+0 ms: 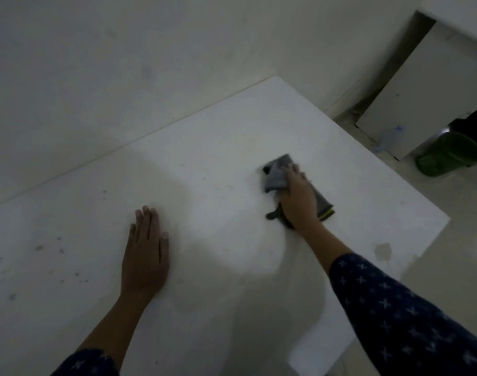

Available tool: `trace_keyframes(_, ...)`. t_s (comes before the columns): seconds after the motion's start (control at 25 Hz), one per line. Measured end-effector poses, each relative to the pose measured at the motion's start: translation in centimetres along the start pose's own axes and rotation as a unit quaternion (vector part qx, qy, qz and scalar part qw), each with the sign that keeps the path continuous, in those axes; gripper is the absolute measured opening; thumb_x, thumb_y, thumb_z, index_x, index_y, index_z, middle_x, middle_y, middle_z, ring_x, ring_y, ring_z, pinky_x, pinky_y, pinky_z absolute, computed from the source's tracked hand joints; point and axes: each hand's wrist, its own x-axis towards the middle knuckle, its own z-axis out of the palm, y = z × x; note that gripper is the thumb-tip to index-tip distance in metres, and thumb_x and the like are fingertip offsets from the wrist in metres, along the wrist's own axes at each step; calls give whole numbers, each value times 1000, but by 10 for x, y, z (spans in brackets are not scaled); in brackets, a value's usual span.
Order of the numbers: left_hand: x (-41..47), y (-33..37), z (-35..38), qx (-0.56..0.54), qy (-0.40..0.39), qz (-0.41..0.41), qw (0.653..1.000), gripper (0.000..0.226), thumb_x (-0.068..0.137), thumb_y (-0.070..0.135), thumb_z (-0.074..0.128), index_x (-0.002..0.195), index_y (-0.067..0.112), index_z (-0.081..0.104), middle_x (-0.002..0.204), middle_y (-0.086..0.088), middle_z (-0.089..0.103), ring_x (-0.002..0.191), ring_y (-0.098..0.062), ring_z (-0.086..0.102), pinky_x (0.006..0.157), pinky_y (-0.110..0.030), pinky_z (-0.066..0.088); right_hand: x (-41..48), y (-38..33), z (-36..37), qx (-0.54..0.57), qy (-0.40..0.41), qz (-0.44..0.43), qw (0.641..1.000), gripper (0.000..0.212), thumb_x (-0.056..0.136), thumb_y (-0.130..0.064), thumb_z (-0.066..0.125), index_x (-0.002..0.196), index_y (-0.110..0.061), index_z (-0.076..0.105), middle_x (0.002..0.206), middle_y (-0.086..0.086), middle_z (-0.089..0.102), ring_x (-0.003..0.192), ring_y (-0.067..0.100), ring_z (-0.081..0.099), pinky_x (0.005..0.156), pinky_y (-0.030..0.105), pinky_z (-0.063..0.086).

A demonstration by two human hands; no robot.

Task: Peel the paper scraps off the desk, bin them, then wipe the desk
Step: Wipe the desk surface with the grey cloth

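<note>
Right hand point(297, 198) lies palm-down on a grey cloth point(278, 175), with the fingers laid forward over the fabric and pressing it onto the white desk point(205, 158). Whether the thumb tucks under the cloth cannot be told. The cloth is folded and bunched. One grey fold rises in front of the fingertips, a darker end sticks out beside the wrist, and a yellow-green edge shows on the outer side of the hand. It sits on the right half of the desk, nearer the far edge than the near one.

Left hand point(146, 256) rests flat on the desk near the middle, well apart from the cloth. Its fingers point(148, 221) are straight and held close together, and it holds nothing.

Both forearms come from dark blue sleeves point(394, 308) printed with small pale crosses.

Small dark specks point(61, 251) dot the left part of the desk, too small to identify. A faint round stain point(382, 251) lies close to the desk's right edge.

The far edge of the desk meets a pale wall point(123, 63). On the tiled floor point(462, 226) to the right stands a green bin point(449, 156), beside a white cabinet panel point(421, 90). A clear plastic bottle point(389, 139) stands at the foot of that panel.
</note>
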Motion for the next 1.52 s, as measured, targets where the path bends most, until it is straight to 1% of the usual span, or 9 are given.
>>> trace_keyframes(0.16,-1,-2,2,-6,6,-2,1000,63,94,36,16,145,0,16,154,-10,11,144,-17,5,117,-19,-5,-42,-40,-2,-18,24,-118,993,48,85,-22,50,127,1,52,107,25,67,95,38,66,84,41,51)
trace_keyframes(0.24,-2,-4,3,-10,-2,-7,1000,63,94,36,16,145,0,13,154,-10,10,144,-17,4,116,-18,-6,-100,-74,30,-61,-190,-254,946,58,88,-17,52,142,-5,35,144,19,43,134,33,40,115,40,23)
trace_keyframes(0.36,-5,-9,5,3,-2,-6,1000,63,94,36,18,144,-2,14,153,-12,13,143,-18,6,116,-17,-5,-131,-99,68,-84,-279,-380,878,71,87,-8,47,150,-11,12,159,7,6,147,23,-4,111,35,-23)
trace_keyframes(0.64,3,-8,0,29,5,-1,1000,66,95,43,10,145,0,18,153,-9,12,143,-16,5,117,-19,-4,46,-58,44,-98,-93,-111,985,57,91,-5,38,147,-12,26,156,9,21,145,24,19,118,32,15)
trace_keyframes(0.8,21,-43,-19,40,21,-14,999,68,93,43,12,145,-1,14,154,-11,5,144,-18,0,118,-26,-2,53,-77,-6,-104,-4,-29,994,34,96,-14,36,127,-5,44,108,19,64,99,34,61,69,34,41)
trace_keyframes(0.92,25,-85,-38,59,15,-76,995,73,89,46,8,145,-1,11,155,-14,4,143,-20,-2,118,-37,3,-34,-136,29,-85,-128,-201,967,46,95,-17,39,141,-13,34,131,17,55,120,31,52,92,35,41)
trace_keyframes(1.08,17,-117,-43,85,-5,-107,991,66,93,38,10,144,-4,13,154,-17,10,143,-23,4,117,-29,-3,-120,-177,116,-81,-301,-433,846,68,90,-20,49,149,-19,17,160,5,7,147,22,-2,120,43,-6)
trace_keyframes(1.24,19,-114,-45,62,3,-116,991,66,93,39,10,145,0,14,154,-14,10,144,-21,5,115,-19,-9,-31,-183,138,-72,-190,-369,907,66,86,-16,46,148,-24,24,159,0,13,147,19,5,120,41,4)
trace_keyframes(1.52,21,-116,-41,67,26,-111,991,66,92,42,8,146,4,13,156,-11,12,144,-17,2,118,-32,3,109,-109,56,-89,6,22,996,45,95,-13,33,140,-7,35,140,19,46,128,35,45,99,42,40)
